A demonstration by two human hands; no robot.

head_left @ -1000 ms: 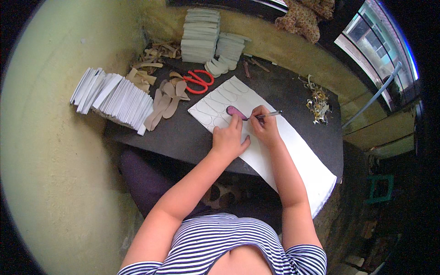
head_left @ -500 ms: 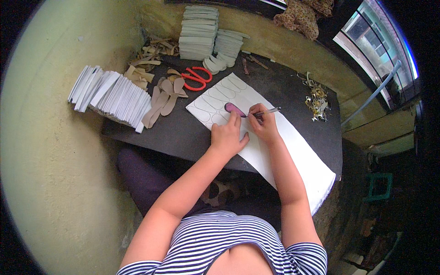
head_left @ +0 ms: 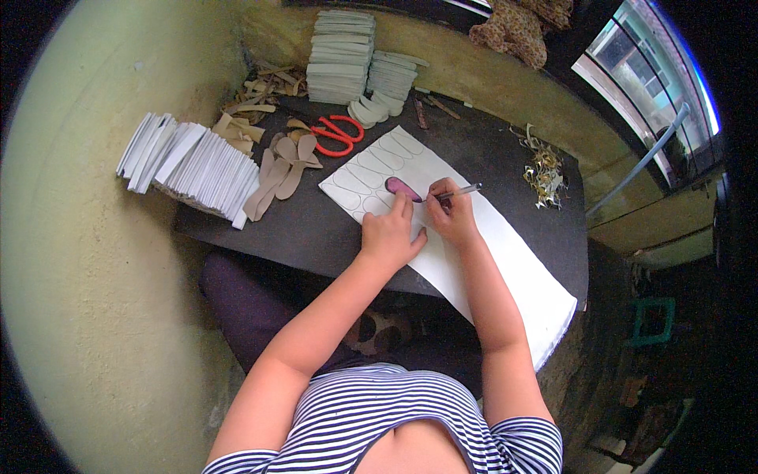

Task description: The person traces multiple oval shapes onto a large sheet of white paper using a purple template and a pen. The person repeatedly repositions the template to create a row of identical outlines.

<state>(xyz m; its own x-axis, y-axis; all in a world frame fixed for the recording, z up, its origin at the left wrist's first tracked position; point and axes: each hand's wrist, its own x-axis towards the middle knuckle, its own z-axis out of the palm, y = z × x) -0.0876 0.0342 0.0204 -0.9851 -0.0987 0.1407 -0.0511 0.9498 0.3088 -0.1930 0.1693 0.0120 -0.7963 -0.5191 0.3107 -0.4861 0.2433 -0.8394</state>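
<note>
A long white sheet (head_left: 505, 268) lies aslant across the dark table, with several rounded sole outlines drawn on its far left part. On it rests a small purple-pink sole-shaped template (head_left: 401, 188). My left hand (head_left: 388, 233) presses the template's near end with outstretched fingertips, its thumb spread apart on the sheet. Just right of the template, my right hand (head_left: 452, 209) is closed round a slim pen (head_left: 462, 192), whose tip is by the template's right end. My fingers cover part of the template's lower edge.
Red-handled scissors (head_left: 338, 136) lie beyond the sheet, beside tan sole pieces (head_left: 283, 167). White stacked pieces stand in a row (head_left: 207, 167) at the left and in a pile (head_left: 341, 57) at the back. Curly scraps (head_left: 545, 175) lie at the right, before a window (head_left: 647, 71).
The whole view has shifted very slightly. Both hands, the template and the pen keep nearly the same places on the sheet.
</note>
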